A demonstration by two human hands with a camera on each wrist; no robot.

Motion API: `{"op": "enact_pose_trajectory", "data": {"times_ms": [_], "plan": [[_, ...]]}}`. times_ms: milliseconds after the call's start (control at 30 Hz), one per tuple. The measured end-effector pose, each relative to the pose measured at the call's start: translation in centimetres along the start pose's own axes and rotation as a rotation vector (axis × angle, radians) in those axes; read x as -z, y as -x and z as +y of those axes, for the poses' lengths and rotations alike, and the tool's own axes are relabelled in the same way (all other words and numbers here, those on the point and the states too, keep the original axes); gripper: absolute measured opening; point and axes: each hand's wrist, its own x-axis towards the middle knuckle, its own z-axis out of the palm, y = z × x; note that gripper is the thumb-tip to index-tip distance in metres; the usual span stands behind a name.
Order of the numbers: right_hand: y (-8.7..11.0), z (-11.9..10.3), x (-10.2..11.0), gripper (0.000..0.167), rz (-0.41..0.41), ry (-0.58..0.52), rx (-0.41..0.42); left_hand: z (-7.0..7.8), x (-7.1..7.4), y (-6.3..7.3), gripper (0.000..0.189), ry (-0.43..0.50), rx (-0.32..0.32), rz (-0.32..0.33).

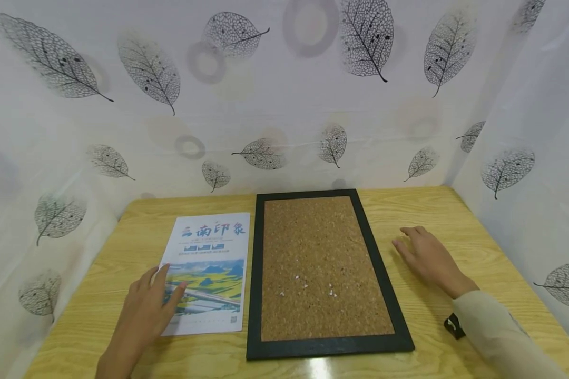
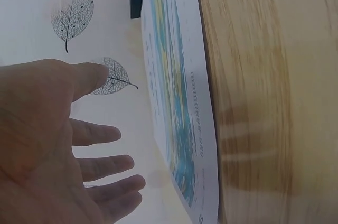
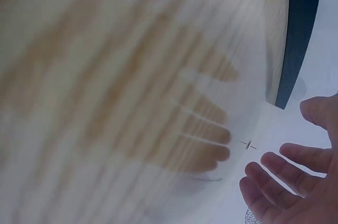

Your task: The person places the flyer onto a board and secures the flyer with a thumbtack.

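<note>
A printed poster sheet (image 1: pixel 208 279) with large characters and a landscape picture lies flat on the table, left of a black-framed cork board (image 1: pixel 322 242). My left hand (image 1: pixel 144 308) overlaps the sheet's left edge in the head view, fingers loosely extended. In the left wrist view, that hand (image 2: pixel 58 145) has its fingers spread and holds nothing. Several small white bits (image 1: pixel 331 292) dot the board's lower half. To the right of the board is my right hand (image 1: pixel 433 258), empty, with relaxed fingers; the right wrist view shows this hand (image 3: pixel 301 166) close above the glossy tabletop.
The wood-grain table (image 1: pixel 208 360) is enclosed at the back and sides by a white leaf-print curtain (image 1: pixel 284 100). A small black object (image 1: pixel 454 325) shows beside the right sleeve (image 1: pixel 498 331). The board's black frame (image 1: pixel 332 346) forms a raised border.
</note>
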Motion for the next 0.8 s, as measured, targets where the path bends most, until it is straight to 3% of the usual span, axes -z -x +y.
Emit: {"op": "enact_pose_trajectory", "data": {"times_ms": [800], "plan": [[-2.1, 1.7, -0.3, 0.040, -0.009, 0.052, -0.048, -2.4, 0.3, -0.6, 0.091, -0.020, 0.149, -0.170]]}}
